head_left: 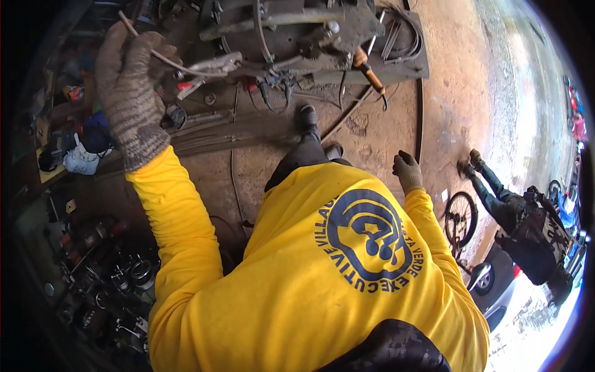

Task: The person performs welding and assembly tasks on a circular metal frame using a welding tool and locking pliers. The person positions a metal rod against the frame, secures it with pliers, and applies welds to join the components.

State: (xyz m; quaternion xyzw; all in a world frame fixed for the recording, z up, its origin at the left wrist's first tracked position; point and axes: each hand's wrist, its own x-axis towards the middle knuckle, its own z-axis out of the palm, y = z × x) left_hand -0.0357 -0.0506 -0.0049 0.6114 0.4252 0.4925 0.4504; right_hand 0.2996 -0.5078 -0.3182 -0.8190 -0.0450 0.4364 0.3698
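My left hand [131, 80], in a grey-brown knit glove, is raised at the upper left. Its fingers close around a thin, bent brown rod [167, 62], whose far end runs to a grey metal lever-like piece [214, 64] at the bench edge. My right hand [407, 172], gloved too, hangs low by my right side, away from the bench. Its fingers are loosely curled and apart, with nothing visible in them. Near the bench's right part, an orange-handled tool [370, 71] with a dark tip hangs over the edge.
A cluttered metal workbench [406, 68] stands ahead, with coiled wire [400, 40] on it. Metal bars [204, 133] lie below its left part. Loose metal parts [124, 285] fill the lower left. On the right are a bicycle [462, 220], another person [527, 226] and a grey car [496, 273].
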